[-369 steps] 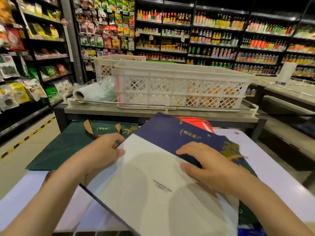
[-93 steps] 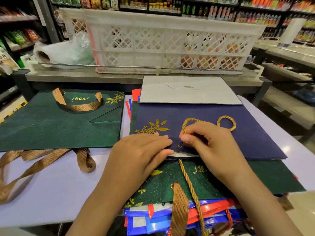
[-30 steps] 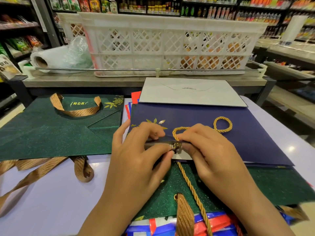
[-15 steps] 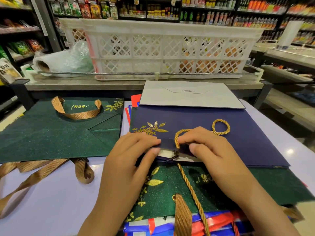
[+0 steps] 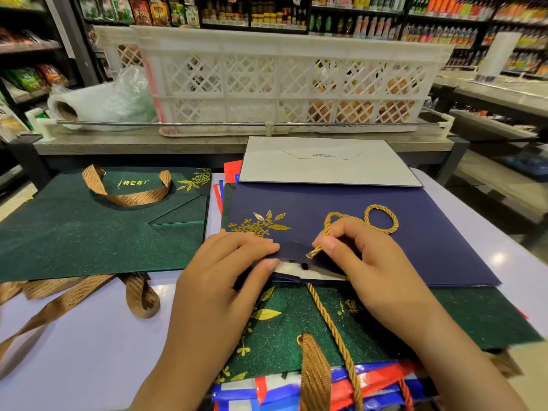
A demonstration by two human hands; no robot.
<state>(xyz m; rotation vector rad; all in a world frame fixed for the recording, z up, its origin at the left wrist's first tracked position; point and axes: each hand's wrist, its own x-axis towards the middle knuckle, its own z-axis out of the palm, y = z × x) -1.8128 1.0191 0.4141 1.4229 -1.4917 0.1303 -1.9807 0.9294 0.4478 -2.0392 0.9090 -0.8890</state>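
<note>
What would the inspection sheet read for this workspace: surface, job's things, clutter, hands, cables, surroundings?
Surface: pale table, mostly covered by flat bags.
Job's things: navy bag lies flat on top; gold cord looped on it.
Clutter: green bag with brown ribbon handles at left; green glitter bag and red-blue bags under the navy one.
Hands: left hand pinches the navy bag's near edge; right hand pinches the cord there.
Cables: nothing seen.
Surroundings: white crate on a counter; stocked shop shelves behind.

A single head-worn wide-angle camera looks forward and down, close over the pale lavender table [image 5: 89, 336], with the dark supermarket shelves [image 5: 355, 13] farther ahead.
</note>
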